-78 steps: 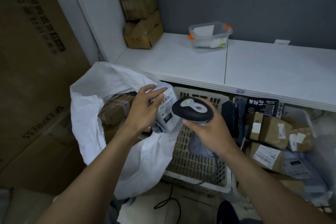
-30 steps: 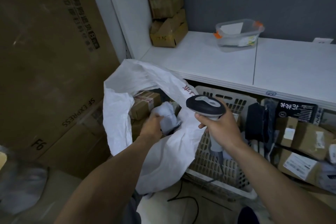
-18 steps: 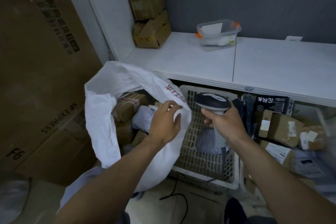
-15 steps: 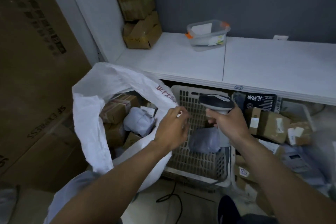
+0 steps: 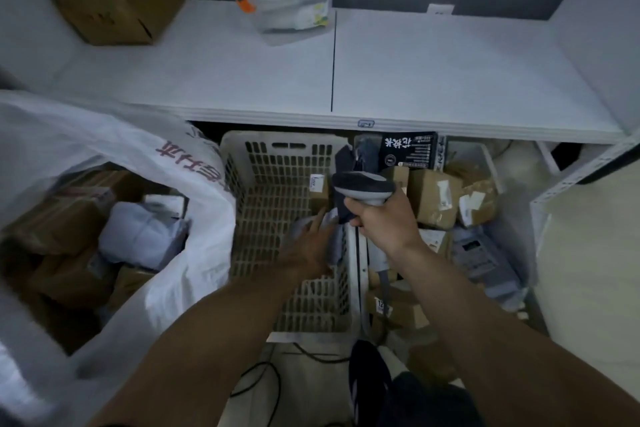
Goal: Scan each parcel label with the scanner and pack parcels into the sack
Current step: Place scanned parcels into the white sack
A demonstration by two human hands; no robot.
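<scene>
Slotted cream plastic basket: my left hand, grip spread, on soft grey polybag parcel; right hand clenched round dark handheld scanner.

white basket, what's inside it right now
Inside the white basket: a grey soft parcel that the left hand is reaching onto, and a small brown box at the back. The hand and forearm cover part of the basket floor, so anything beneath them is hidden.

One head-worn view, close above; it faces forward and steeply down onto basket and shelf.
</scene>
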